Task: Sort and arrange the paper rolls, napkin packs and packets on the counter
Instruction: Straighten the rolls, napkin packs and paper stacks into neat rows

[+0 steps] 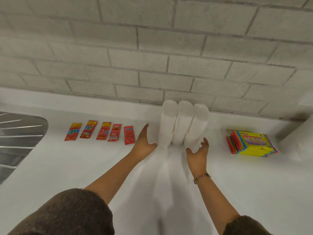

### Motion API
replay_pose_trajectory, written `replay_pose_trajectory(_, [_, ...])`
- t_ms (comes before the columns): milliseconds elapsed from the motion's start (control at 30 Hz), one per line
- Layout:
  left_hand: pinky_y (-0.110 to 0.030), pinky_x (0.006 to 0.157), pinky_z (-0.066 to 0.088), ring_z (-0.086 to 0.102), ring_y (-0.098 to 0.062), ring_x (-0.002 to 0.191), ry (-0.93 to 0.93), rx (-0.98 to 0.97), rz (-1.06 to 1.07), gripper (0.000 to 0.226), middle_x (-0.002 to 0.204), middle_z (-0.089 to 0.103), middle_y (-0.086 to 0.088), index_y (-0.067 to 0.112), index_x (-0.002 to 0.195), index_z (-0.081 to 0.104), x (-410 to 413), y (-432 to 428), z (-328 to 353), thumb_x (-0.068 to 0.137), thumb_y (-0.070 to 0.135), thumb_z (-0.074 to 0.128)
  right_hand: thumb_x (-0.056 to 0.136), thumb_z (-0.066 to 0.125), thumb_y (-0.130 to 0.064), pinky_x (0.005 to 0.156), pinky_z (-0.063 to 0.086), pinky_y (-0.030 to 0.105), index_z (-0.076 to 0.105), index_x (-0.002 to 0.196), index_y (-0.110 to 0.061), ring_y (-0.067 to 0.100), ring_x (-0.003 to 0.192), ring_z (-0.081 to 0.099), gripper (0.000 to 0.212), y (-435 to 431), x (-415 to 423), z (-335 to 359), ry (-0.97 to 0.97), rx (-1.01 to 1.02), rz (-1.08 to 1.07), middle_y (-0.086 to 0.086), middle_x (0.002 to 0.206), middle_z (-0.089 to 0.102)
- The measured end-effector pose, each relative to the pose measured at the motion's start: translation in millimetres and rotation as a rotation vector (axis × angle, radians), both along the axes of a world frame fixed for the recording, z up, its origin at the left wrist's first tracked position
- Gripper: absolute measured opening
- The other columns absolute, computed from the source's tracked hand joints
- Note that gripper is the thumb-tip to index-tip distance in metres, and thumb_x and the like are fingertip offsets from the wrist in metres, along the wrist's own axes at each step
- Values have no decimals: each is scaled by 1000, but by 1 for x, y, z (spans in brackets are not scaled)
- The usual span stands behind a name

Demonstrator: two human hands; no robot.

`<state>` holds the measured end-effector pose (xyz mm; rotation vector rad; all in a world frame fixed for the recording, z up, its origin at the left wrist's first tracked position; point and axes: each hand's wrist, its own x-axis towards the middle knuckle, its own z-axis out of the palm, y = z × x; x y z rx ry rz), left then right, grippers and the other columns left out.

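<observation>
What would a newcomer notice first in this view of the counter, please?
Three white paper rolls stand upright side by side against the brick wall, with the left hand and right hand open on either side. Left of them lies a row of five red packets; to the right, a stack of yellow napkin packs.

Single camera: head view, worn on your head. Wide-angle lens; brick courses of wall (152, 48) bow toward frame edges. Aim: forward and down, across white counter (67, 167) to wall behind it. Range: close. Your sleeves (67, 214) fill bottom corners; left hand (144, 143) and right hand (197, 153) sit at mid-frame, either side of paper rolls (183, 126) at centre. Horizontal coverage: sink (17, 133) at left edge through red packets (102, 133) to napkin packs (250, 143) at right. Upper half of frame: wall. Far right edge blurred; contents unclear.
</observation>
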<state>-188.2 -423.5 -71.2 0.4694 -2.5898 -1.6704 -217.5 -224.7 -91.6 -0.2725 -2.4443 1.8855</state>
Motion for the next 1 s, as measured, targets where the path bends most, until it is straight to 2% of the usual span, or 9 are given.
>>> replay_pose_trajectory(100, [-21, 104, 26, 33, -18, 135, 44, -85, 4, 70, 147, 34, 0, 24, 140, 32, 48, -32, -18, 79, 6, 62, 82, 62, -5, 107, 37, 44, 30, 139, -14, 24, 123, 41, 66, -30, 47, -13, 33, 71, 32, 11, 136, 43])
replay_pose_trajectory(200, [-21, 105, 27, 37, -17, 132, 51, -229, 31, 55, 143, 37, 1, 24, 133, 43, 85, -64, -39, 83, 8, 59, 81, 61, -5, 108, 36, 42, 45, 130, -12, 24, 124, 42, 52, -61, 79, -28, 132, 261, 273, 6, 134, 46])
replay_pose_trajectory(333, [-30, 112, 23, 29, -18, 136, 36, -404, 75, 45, 148, 35, 1, 23, 133, 46, 120, -114, -57, 89, 16, 55, 86, 56, -16, 119, 12, 35, 45, 133, -13, 19, 138, 27, 48, -113, 98, -43, 218, 518, 539, 5, 147, 34])
replay_pose_trajectory(400, [-35, 116, 13, 22, -18, 140, 23, -490, 47, 43, 150, 32, 1, 24, 134, 44, 129, -142, -62, 92, 22, 50, 90, 52, -20, 119, -2, 36, 42, 136, -15, 16, 142, 19, 47, -142, 102, -49, 250, 603, 589, 2, 150, 29])
replay_pose_trajectory(500, [-37, 116, -4, 11, -18, 145, 8, -590, -10, 45, 155, 22, 3, 26, 139, 36, 134, -187, -68, 95, 30, 43, 92, 47, -27, 117, -10, 37, 39, 138, -17, 16, 145, 10, 48, -186, 102, -54, 283, 696, 564, 1, 154, 23])
replay_pose_trajectory(567, [-36, 115, -7, 8, -19, 145, 9, -621, -27, 46, 156, 18, 3, 27, 141, 32, 135, -213, -69, 96, 33, 39, 93, 45, -33, 115, -14, 38, 37, 139, -18, 16, 145, 7, 49, -209, 98, -56, 283, 751, 520, 2, 155, 21])
replay_pose_trajectory(733, [-40, 117, -2, 8, -19, 145, 16, -648, -19, 49, 155, 19, 2, 26, 143, 29, 127, -259, -72, 97, 38, 36, 94, 40, -41, 113, -17, 40, 34, 141, -17, 18, 145, 9, 53, -249, 85, -52, 215, 848, 382, 4, 155, 20])
replay_pose_trajectory(867, [-36, 115, -7, 5, -20, 146, 10, -685, 9, 56, 157, 14, 0, 24, 147, 18, 108, -277, -77, 96, 42, 33, 95, 33, -45, 112, -16, 44, 27, 144, -17, 17, 145, 8, 57, -259, 69, -48, 148, 935, 356, 1, 156, 18])
replay_pose_trajectory(1000, [-42, 118, 10, 23, -25, 141, -1, -693, 98, 56, 150, 33, -6, 17, 144, 29, 92, -284, -79, 95, 41, 39, 96, 27, -50, 113, -16, 44, 15, 147, -20, 15, 146, 5, 61, -264, 63, -51, 88, 987, 374, -2, 157, 13])
